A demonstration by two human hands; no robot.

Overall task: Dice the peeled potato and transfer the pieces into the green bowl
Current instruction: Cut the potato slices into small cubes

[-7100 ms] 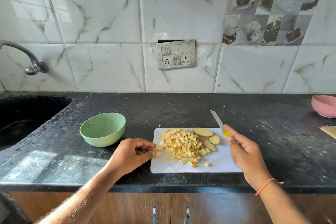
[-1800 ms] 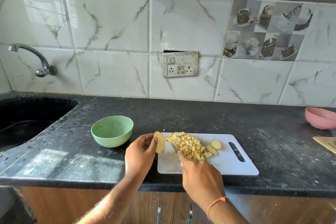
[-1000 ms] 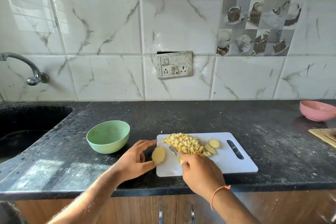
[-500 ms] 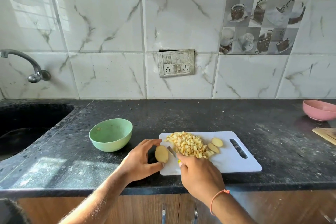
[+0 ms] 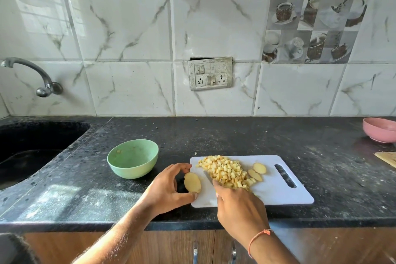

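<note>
A white cutting board [image 5: 278, 195] lies on the black counter with a heap of diced potato [image 5: 225, 170] on it. Two potato slices [image 5: 257, 171] lie just right of the heap. My left hand [image 5: 165, 188] pinches an oval potato slice [image 5: 192, 182] at the board's left edge. My right hand [image 5: 237, 203] grips a knife; only a bit of the blade [image 5: 207, 177] shows between the slice and the heap. The green bowl [image 5: 132, 157] stands left of the board, holding only a few scraps.
A dark sink [image 5: 32, 148] with a tap [image 5: 42, 83] is at the far left. A pink bowl [image 5: 379, 129] and a wooden board corner [image 5: 385, 157] sit at the far right. The counter's front edge runs just under my hands.
My left hand picked a potato slice off the board, lifted it, then lowered it to the board's left edge. My right hand swung the knife from the board's right side to beside the slice.
</note>
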